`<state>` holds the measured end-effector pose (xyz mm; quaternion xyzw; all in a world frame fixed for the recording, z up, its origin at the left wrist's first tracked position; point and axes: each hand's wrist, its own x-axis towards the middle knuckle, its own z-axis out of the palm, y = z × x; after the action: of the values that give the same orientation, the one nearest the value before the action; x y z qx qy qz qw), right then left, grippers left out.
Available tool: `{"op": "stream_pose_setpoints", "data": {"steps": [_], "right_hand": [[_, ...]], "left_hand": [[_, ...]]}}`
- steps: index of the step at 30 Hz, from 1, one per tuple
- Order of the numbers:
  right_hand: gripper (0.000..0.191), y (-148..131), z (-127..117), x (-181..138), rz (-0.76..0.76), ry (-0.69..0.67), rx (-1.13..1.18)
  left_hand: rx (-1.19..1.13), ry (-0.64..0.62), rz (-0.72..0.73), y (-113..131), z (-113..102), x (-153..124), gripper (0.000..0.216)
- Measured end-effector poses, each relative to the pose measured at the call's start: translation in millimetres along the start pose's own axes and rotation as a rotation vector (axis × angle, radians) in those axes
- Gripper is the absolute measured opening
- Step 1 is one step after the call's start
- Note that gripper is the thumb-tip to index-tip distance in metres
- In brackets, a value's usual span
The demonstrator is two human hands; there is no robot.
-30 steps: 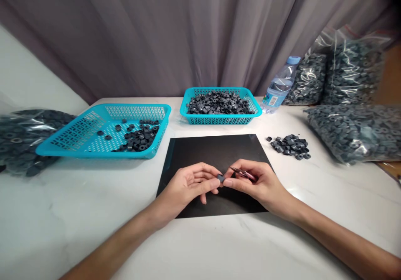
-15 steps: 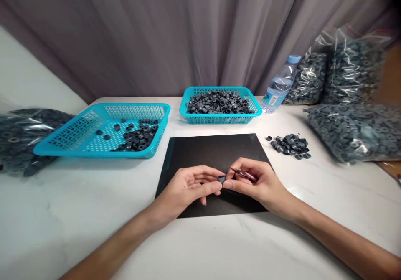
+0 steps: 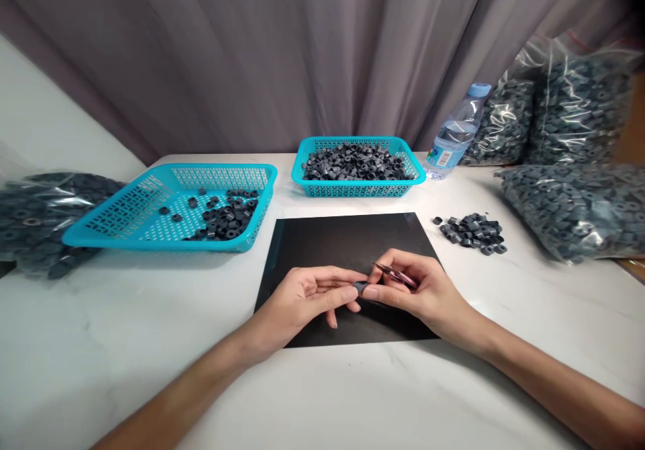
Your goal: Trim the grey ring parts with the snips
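Observation:
Over the black mat point(image 3: 347, 238), my left hand point(image 3: 310, 299) is closed, with a small dark grey rubber-like piece point(image 3: 361, 287) pinched between thumb and forefinger. My right hand point(image 3: 416, 285) touches the same piece with its thumb and forefinger from the other side. Tucked in the right hand is a small pointed tool with a pinkish handle point(image 3: 400, 277); its dark tip points up and left, apart from the piece. Fingers hide part of the handle, so its exact kind is unclear.
A turquoise basket point(image 3: 121, 242) with some grey pieces lies left; a fuller one point(image 3: 359, 190) stands behind the mat. Loose pieces point(image 3: 474, 232) are heaped at right. A water bottle point(image 3: 453, 134) and several filled bags point(image 3: 579, 215) stand beyond; another bag point(image 3: 50, 215) lies far left.
The grey piece has turned between the fingers, its dark opening showing less. Both hands hold nearly the same pose, and the whole view has shifted slightly.

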<state>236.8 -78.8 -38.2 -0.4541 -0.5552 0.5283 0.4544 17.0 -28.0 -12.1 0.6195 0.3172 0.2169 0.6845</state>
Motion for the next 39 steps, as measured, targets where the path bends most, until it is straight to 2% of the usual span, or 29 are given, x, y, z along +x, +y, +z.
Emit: {"op": "stream_pose_setpoints", "data": {"steps": [12, 16, 21, 34, 39], "right_hand": [[0.034, -5.2, 0.4, -2.7, 0.019, 0.014, -0.052], [0.038, -5.2, -4.9, -5.9, -0.114, 0.079, -0.207], [0.033, -4.1, -15.9, -8.8, -0.237, 0.048, -0.448], [0.032, -11.3, -11.3, -13.3, -0.314, -0.043, -0.525], [0.03, -9.6, -10.6, -11.0, -0.353, -0.024, -0.534]], "left_hand": [[-0.032, 0.05, -0.004, -1.3, 2.4, 1.7, 0.022], [-0.07, 0.068, -0.008, -1.1, 2.8, 0.8, 0.02], [-0.08, 0.086, -0.001, -1.7, 2.4, 0.3, 0.02], [-0.086, 0.128, 0.001, -1.1, 3.1, 0.5, 0.023], [-0.085, 0.13, -0.005, -0.6, 2.3, 0.0, 0.023]]}}
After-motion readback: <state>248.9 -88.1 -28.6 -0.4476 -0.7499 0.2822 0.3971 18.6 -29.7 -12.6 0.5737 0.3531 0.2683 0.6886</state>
